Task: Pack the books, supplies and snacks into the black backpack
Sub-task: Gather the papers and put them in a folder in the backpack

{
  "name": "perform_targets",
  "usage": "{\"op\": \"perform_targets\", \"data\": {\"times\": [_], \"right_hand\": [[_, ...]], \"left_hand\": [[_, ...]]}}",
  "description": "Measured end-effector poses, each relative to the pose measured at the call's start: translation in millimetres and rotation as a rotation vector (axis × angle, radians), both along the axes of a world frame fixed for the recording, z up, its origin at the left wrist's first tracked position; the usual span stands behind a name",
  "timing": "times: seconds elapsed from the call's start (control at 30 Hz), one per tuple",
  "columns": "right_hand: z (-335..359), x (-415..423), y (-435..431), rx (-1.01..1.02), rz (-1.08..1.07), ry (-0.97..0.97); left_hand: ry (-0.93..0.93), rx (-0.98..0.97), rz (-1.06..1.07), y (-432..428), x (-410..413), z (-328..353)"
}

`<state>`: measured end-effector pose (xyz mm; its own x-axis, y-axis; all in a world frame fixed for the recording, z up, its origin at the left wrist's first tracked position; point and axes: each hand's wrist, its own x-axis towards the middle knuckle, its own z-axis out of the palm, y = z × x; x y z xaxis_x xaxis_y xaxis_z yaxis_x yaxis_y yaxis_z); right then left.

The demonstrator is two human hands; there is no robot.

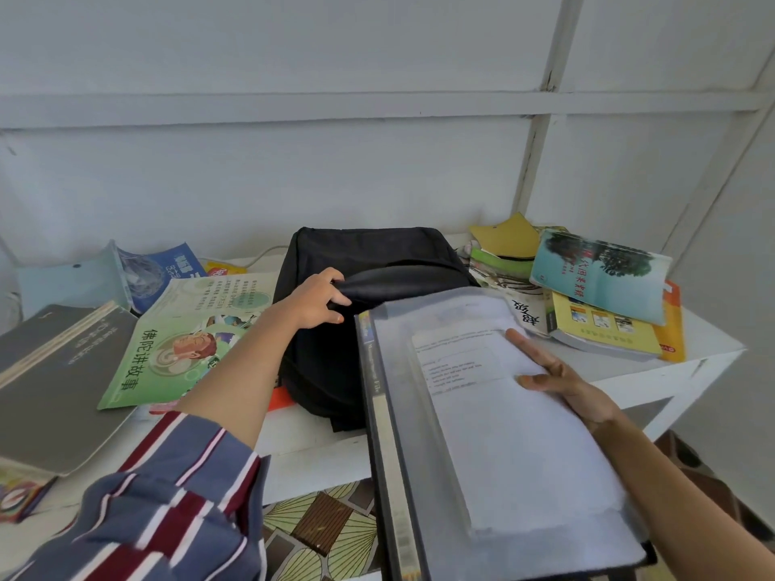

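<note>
On the white table [318,450], past a grey notebook [54,371] and a green picture book [176,345] at the left, the left hand [318,299] reaches forward and curls its fingers round the fabric lip of the black backpack [365,249], which lies at the table's middle with its mouth facing the person. Just right of that grip, the clear folder [524,454] of papers hangs above the table edge. Its long axis runs from near the person's body up toward the bag, and its far end overlaps the lifted lip. The right hand [574,392] pinches the folder's right edge, with two straight digits on the top sheet and the rest hidden beneath. The opening lies straight ahead of the folder's far end, so the next move is probably a lengthwise slide in. A pile of books [604,287] waits at the far right.
</note>
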<state>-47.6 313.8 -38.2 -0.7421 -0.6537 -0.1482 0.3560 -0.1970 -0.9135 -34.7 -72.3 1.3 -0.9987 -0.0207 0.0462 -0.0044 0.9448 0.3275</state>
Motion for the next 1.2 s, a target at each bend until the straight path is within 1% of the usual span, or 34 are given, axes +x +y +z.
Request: {"op": "perform_targets", "data": {"times": [0.13,0.23,0.4,0.57,0.77,0.93,1.07,1.2], "right_hand": [[-4,4,-12,0.051,0.069,-0.038],[0,4,-24,0.092,0.086,-0.026],[7,1,-46,0.230,0.164,-0.016],[9,-4,-63,0.358,0.172,0.007],[14,-9,-74,0.388,0.197,0.000],[14,-13,-87,0.380,0.174,-0.007],[21,-22,-97,0.425,0.141,0.048],[22,-29,-107,0.435,0.110,0.027]], "left_hand": [[-0.005,0.037,0.002,-1,-2,7],[-0.020,0.071,0.009,0,-1,8],[-0.023,0.090,0.012,1,-2,11],[-0.023,0.113,0.022,1,-2,12],[-0.017,0.117,0.021,2,-1,12],[-0.014,0.114,0.020,3,1,13],[-0.017,0.102,0.026,4,3,13],[-0.018,0.094,0.028,4,4,14]]}}
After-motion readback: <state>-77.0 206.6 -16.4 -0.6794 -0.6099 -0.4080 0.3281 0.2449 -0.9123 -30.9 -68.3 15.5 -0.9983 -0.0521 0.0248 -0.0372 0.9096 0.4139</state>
